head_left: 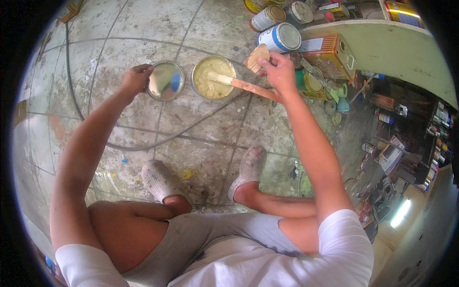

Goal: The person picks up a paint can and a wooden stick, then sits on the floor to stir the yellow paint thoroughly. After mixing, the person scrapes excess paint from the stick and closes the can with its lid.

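My left hand point(136, 80) pinches the rim of a round, shiny metal lid point(165, 82), held just left of an open can. The can point(193, 85) stands on the floor, filled with thick cream-coloured paste point(205, 86). A flat wooden stick point(253, 88) leans in the paste, its dipped end coated cream. Its other end reaches my right wrist; whether it touches cannot be made out. My right hand point(278, 71) is closed on a small tan piece that looks like cardboard point(256, 58), raised to the can's right.
A white can with a blue band point(283, 38) and several other cans stand at the upper right. Beside them is a rectangular orange tin point(331, 56) near a pale green panel point(382, 55). A dark hose point(158, 143) crosses the stained tile floor, in front of my shoes point(160, 179).
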